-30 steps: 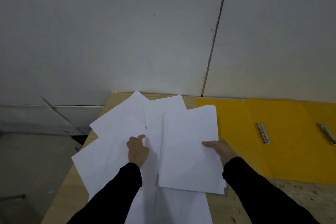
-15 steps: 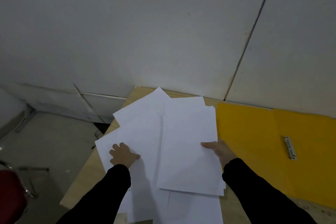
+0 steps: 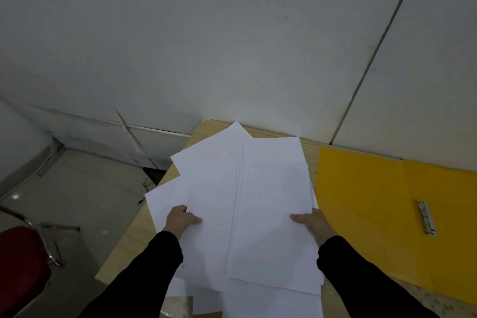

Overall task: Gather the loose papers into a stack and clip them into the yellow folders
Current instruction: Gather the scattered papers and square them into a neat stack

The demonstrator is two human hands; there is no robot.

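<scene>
White loose papers (image 3: pixel 214 178) lie fanned across the left end of a wooden table (image 3: pixel 124 248). A neater stack of sheets (image 3: pixel 273 214) lies on top of them at the right. My left hand (image 3: pixel 180 219) grips the left edge of a loose sheet, thumb on top. My right hand (image 3: pixel 313 222) holds the right edge of the stack, thumb lying on the top sheet. An open yellow folder (image 3: pixel 366 204) lies flat to the right, with a metal clip (image 3: pixel 427 217) near its spine.
A grey wall rises right behind the table. The table's left edge drops to a tiled floor, where a red chair (image 3: pixel 20 266) with metal legs stands at lower left. A black item with cables (image 3: pixel 153 175) lies by the table's far left corner.
The view has swung left, so the second folder's clip has left the frame. My left hand has moved left from the middle sheets to the edge of an outer sheet. My right hand has stayed on the stack.
</scene>
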